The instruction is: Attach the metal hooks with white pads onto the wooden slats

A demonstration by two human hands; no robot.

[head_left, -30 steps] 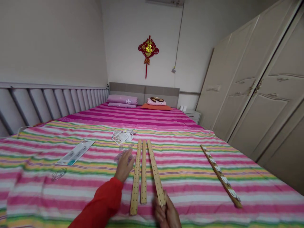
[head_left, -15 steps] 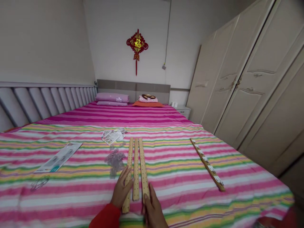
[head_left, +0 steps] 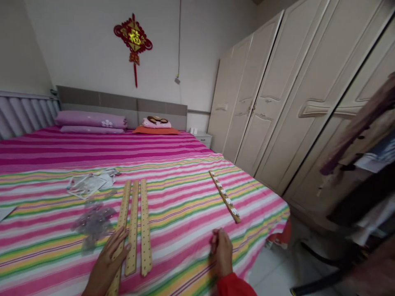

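Note:
Three pale wooden strips with rows of small holes lie side by side lengthwise on the striped sheet: a left strip (head_left: 124, 209), a middle strip (head_left: 132, 230) and a right strip (head_left: 145, 230). My left hand (head_left: 108, 259) rests across the left strip, fingers stretched out and thumb toward the middle one. Well to the right, my right hand (head_left: 223, 251) is over the sheet with its fingers curled in, nothing visible in them. Beyond it lies a darker wooden strip (head_left: 220, 189) carrying a row of white pieces.
Small clear plastic bags (head_left: 94, 222) lie left of the strips. Behind them is a pile of clear packaging (head_left: 92, 183). The striped sheet (head_left: 182, 246) covers the bed. A wardrobe (head_left: 277, 123) and hanging clothes (head_left: 367, 156) stand on the right.
My right hand has let go of the right strip and moved right, toward the darker strip. My left hand stays on the left strip. The view has turned right.

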